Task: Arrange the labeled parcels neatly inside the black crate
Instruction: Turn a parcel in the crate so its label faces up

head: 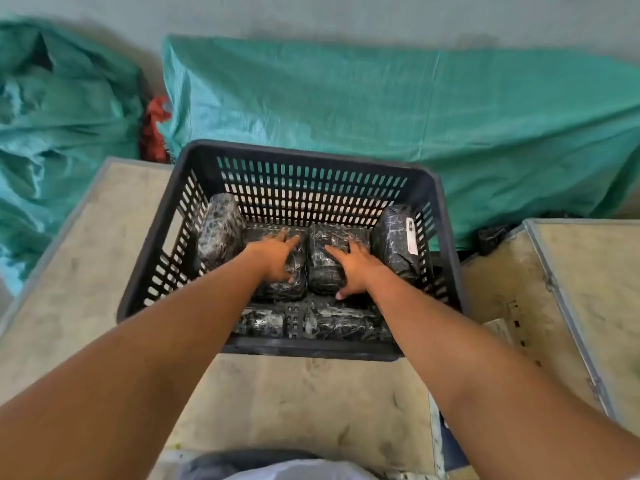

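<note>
Pressing hands [277, 256] (flat) on parcels [325, 268], black crate [311, 157]

Both forearms bare, reaching forward and down from the lower corners, converging toward the middle. Left forearm [166, 327] running up and to the right, wrist straight. Left hand [277, 256] palm down, fingers spread and lightly curled, fingertips pointing up-right, thumb tucked low on the near side. Right forearm [450, 344] running up and to the left, wrist slightly bent. Right hand [353, 268] also palm down, flattened, fingers splayed toward the upper left, thumb stretched down toward the near side. 2 hands side by side, close but apart, neither closed into a fist.
</note>
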`<act>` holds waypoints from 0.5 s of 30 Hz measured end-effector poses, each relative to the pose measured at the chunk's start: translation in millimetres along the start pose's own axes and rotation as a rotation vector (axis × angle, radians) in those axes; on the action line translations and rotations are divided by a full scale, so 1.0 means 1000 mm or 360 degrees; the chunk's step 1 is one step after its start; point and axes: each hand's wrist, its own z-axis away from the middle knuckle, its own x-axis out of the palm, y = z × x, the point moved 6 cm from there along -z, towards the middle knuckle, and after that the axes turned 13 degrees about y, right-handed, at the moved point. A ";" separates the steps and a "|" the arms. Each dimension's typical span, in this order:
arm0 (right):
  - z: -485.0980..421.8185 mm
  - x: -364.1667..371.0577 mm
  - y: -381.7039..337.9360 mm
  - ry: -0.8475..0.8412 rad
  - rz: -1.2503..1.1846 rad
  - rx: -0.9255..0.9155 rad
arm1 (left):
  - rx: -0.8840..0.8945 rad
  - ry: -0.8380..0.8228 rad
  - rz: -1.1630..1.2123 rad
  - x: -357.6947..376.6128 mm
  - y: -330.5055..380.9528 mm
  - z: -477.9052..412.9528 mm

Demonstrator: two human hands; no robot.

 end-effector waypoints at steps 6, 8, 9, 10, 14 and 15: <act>-0.007 0.019 -0.001 0.0015 0.0478 -0.0060 | 0.0009 -0.0333 -0.0076 0.038 -0.008 0.000; -0.014 0.008 0.001 0.0105 0.0494 -0.0072 | 0.0019 -0.0302 -0.0028 0.039 -0.009 -0.005; -0.017 0.006 0.001 0.0108 0.0444 -0.0073 | 0.0024 -0.0283 0.0003 0.041 -0.011 -0.006; -0.018 0.008 0.000 0.0091 0.0379 -0.0067 | 0.0028 -0.0268 0.0043 0.043 -0.014 -0.006; -0.018 0.004 -0.001 0.0067 0.0116 -0.0081 | 0.0010 -0.0212 0.0228 0.054 -0.019 0.001; -0.018 -0.002 0.000 0.0082 0.0065 -0.0115 | 0.0004 -0.0197 0.0259 0.054 -0.018 0.001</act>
